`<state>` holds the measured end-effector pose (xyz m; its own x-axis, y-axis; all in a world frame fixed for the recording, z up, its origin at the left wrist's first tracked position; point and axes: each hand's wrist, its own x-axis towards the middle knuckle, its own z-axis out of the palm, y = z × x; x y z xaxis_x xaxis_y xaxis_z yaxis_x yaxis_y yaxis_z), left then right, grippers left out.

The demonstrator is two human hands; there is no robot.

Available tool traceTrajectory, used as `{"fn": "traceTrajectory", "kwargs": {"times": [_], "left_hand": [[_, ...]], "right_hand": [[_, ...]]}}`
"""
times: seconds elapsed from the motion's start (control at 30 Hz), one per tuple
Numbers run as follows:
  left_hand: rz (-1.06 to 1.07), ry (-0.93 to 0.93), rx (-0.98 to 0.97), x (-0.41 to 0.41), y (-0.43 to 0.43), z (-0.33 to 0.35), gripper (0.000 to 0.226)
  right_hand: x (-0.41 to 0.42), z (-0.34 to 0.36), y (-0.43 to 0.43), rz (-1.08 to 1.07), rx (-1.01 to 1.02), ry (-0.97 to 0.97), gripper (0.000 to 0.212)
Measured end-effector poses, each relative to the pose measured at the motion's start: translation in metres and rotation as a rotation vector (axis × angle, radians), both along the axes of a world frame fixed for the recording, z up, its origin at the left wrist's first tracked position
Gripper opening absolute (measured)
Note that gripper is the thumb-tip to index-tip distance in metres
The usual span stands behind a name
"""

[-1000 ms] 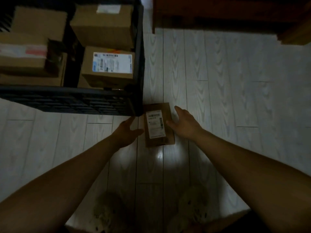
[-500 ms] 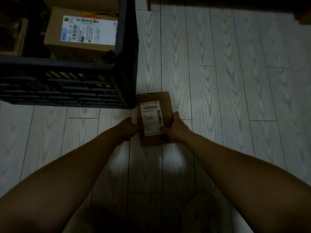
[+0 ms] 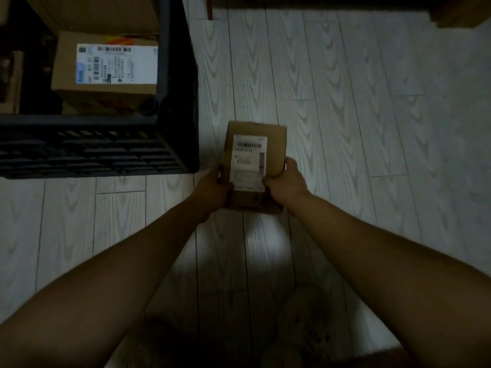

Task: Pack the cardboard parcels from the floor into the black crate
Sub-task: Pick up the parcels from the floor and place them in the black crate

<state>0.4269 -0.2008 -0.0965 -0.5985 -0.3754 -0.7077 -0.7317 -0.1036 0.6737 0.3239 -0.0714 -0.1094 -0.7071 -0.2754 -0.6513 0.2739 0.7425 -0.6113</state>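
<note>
A small cardboard parcel [image 3: 255,139] with a white barcode label is held just right of the black crate's near right corner. My left hand [image 3: 214,188] grips its near left edge and my right hand [image 3: 285,181] grips its near right edge, thumbs on top. The black crate [image 3: 106,152] stands at the upper left on the floor. Inside it lies a larger labelled cardboard box [image 3: 106,73], with more brown boxes partly cut off by the frame's edge.
Pale wood-plank floor [image 3: 358,128] stretches to the right and toward me. Dark wooden furniture [image 3: 332,4] runs along the top edge. My slippered feet [image 3: 305,328] show dimly at the bottom.
Both hands closed from open beside the parcel onto its sides. The parcel now looks raised and larger in view, shifted slightly right of the crate corner.
</note>
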Motion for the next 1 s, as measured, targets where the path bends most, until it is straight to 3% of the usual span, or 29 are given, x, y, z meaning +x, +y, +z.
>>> {"fn": "traceTrajectory", "kwargs": {"times": [0.17,0.63,0.87,1.0], "left_hand": [[0.023,0.055,0.012,-0.016,0.019,0.12,0.055],[0.071,0.217,-0.067,0.03,-0.019,0.563,0.055],[0.032,0.284,-0.192,0.08,-0.063,0.676,0.061],[0.011,0.285,-0.153,0.096,-0.088,0.722,0.062]], "right_hand": [[-0.006,0.129,0.023,-0.058,-0.058,0.094,0.063],[0.032,0.583,-0.004,0.023,-0.299,0.22,0.061],[0.073,0.696,-0.039,0.033,-0.409,0.283,0.074],[0.068,0.735,-0.055,-0.094,-0.492,0.235,0.093]]}}
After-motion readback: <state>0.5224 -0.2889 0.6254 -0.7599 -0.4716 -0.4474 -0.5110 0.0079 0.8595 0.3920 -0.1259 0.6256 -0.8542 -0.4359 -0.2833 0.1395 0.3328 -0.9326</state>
